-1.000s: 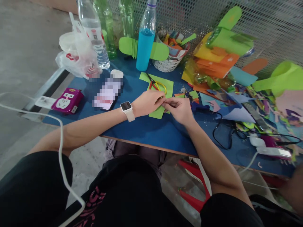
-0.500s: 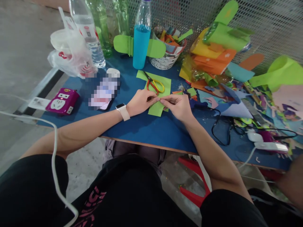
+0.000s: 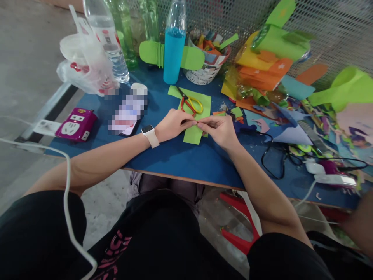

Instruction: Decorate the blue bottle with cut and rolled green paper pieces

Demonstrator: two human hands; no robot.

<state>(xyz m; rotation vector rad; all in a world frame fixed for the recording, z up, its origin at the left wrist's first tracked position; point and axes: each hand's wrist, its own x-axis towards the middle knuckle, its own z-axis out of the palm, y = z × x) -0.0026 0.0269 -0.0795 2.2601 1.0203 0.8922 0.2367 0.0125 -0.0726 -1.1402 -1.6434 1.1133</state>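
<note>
My left hand point(image 3: 176, 123) is closed in a pinch, thumb and forefinger together. Fingertip to fingertip with it, my right hand point(image 3: 219, 131) pinches too. Whatever lies between the fingertips is too small or too hidden to make out. Directly below them shows a green paper strip point(image 3: 192, 137); I cannot tell whether it is held or lying on the table. Just beyond the hands a larger green paper sheet point(image 3: 205, 102) lies flat. Scissors point(image 3: 191, 105) with red and yellow handles rest on it, points away from me.
The blue table point(image 3: 163, 157) carries a phone point(image 3: 128, 112), a purple power adapter point(image 3: 76, 125) and a bottle of blue liquid point(image 3: 174, 56). Behind stands a basket point(image 3: 204, 72) of paper scraps. Paper cuttings and a black cable point(image 3: 264, 155) lie at right. A white cable point(image 3: 68, 186) crosses my left arm.
Both hands stay pinched together in nearly the same place. The view has shifted very slightly; nothing on the table has visibly been moved.
</note>
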